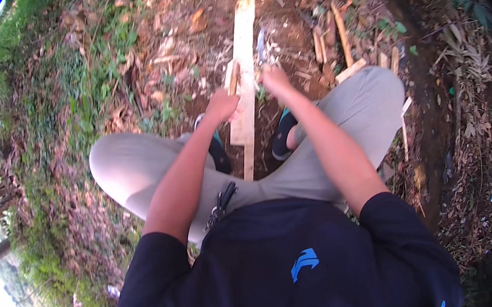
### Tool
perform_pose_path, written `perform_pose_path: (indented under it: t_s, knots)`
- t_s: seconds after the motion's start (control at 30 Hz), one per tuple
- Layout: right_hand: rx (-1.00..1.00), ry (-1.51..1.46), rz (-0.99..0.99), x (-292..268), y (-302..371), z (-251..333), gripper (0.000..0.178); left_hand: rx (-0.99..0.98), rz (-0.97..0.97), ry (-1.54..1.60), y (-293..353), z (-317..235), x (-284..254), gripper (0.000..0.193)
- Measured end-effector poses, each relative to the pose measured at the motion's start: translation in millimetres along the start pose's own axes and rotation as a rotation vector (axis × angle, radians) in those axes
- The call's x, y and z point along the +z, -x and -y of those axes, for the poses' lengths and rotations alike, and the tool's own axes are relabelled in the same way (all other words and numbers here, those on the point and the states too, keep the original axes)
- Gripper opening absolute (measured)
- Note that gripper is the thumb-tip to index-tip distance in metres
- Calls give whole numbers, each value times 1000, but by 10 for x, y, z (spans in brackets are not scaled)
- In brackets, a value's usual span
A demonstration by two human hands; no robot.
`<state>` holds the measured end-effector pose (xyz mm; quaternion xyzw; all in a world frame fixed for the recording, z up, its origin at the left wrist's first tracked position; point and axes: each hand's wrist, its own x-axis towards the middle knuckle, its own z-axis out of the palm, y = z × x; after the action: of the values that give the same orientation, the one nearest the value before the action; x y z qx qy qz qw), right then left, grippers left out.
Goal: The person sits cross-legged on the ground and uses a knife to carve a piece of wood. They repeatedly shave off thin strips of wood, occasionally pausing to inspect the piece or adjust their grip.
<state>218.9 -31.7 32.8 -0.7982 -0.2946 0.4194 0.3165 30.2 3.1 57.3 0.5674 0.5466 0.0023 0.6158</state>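
Two things are held: your left hand [225, 105] curls round a short brown wooden stick [233, 81], and your right hand [276, 80] grips a thin grey metal knife [260, 42] pointing away. Between them lies a long pale flat wooden board [243, 46]. You seem to be trimming wood; another cut would need a steady left hand.

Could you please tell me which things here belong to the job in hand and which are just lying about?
In use:
- short wooden piece, in left hand
- bladed tool, in right hand
- long board between the feet

Apparently lying about:
- wooden stick, right
- dry leaves
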Motion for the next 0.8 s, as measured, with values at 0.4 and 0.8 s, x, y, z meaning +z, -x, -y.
perform_pose_path:
  t_s: [0.4, 0.8]
  knots:
    - [-52, 766, 283, 25, 177, 161, 53, -215, 120, -513, 31, 196, 136, 28]
    - [-271, 1445, 431, -734, -82, 881, 27, 34, 147, -946, 216, 429, 117, 33]
